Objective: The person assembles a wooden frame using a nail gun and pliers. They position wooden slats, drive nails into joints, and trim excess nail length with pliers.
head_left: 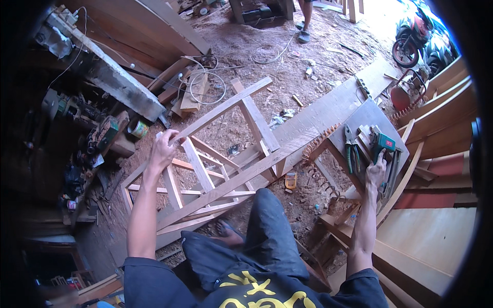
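Observation:
My left hand (165, 148) is closed around the end of a rail on a wooden frame (221, 114), which stands tilted in front of my knees. Several slats and crosspieces are joined into it. Out to the right, my right hand (376, 172) grips the handle of a green nail gun (383, 142) over a small grey-topped stand (371, 114). Pliers with green handles (352, 149) lie on that stand, left of the nail gun. Short wooden strips (364, 138) lie between the two tools. My right fingers are partly hidden behind the handle.
Coiled orange air hose (321, 141) hangs beside the stand. A long plank (328, 105) runs diagonally behind the frame. A yellow tape measure (290, 180) lies by my knee. Curved wooden pieces (411, 169) stand at the right. Another person's legs (306, 20) show far off, near motorbikes (411, 43).

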`<state>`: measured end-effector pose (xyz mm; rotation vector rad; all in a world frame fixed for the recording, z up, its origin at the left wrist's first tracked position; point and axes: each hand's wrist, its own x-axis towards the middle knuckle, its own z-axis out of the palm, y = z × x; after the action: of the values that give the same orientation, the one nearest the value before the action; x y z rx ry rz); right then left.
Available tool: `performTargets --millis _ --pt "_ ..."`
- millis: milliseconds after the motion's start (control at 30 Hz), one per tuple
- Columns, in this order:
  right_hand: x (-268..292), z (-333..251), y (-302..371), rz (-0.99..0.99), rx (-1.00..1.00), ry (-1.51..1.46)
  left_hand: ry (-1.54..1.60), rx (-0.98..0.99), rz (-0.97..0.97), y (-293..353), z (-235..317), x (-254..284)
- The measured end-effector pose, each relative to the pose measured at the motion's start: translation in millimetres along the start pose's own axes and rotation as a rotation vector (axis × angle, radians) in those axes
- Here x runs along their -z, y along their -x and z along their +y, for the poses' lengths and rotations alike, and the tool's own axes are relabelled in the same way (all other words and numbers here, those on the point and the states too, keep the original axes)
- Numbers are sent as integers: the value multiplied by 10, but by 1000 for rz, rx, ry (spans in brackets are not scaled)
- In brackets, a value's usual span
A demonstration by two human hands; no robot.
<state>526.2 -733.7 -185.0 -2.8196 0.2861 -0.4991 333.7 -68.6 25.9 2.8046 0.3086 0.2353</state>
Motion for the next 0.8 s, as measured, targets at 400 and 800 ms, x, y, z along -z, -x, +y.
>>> performTargets --millis 400,800 --pt "625 -397 389 283 181 75 33 532 589 1379 -807 242" --pt "1057 -3945 642 -318 728 -591 1013 1005 343 2536 -1340 351"
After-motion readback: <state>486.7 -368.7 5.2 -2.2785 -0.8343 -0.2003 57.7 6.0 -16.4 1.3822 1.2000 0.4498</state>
